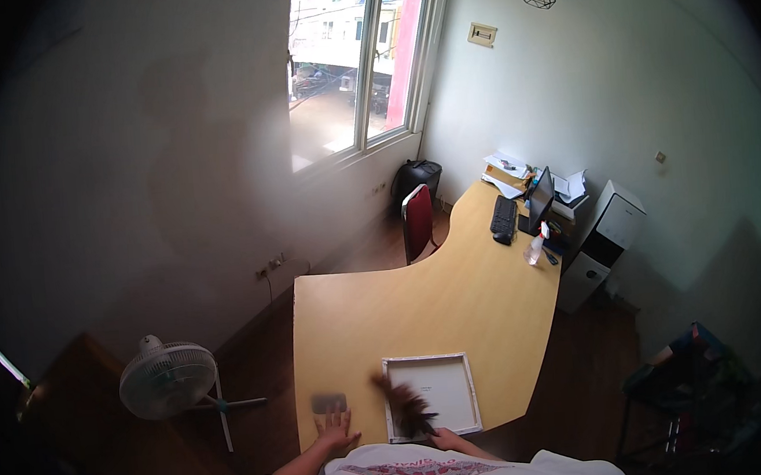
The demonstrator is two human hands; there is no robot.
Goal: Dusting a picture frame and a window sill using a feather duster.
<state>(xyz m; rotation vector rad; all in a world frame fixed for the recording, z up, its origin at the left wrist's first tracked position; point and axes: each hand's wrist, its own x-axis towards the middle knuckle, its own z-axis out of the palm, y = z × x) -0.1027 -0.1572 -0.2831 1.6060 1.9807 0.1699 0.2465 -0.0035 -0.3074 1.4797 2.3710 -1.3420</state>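
Note:
My right hand (pixel 445 439) is closed round the dark handle of a brown feather duster (pixel 406 402), whose blurred feathers lie over the left part of a framed canvas (pixel 453 381). The canvas rests back side up near the desk's front edge, its white wrapped edges on the wooden bars. To its left, my left hand (pixel 335 427) is spread on the wooden desk (pixel 373 317), its fingertips at a dark grey rectangular patch (pixel 328 403) that I cannot identify.
A spray bottle (pixel 535 248), a keyboard (pixel 503 219), a monitor (pixel 540 198) and papers (pixel 574 186) occupy the desk's far end. A red chair (pixel 418 223) stands at its inner curve, a fan (pixel 169 381) to the left, and a white water dispenser (pixel 612 216) beyond the right edge.

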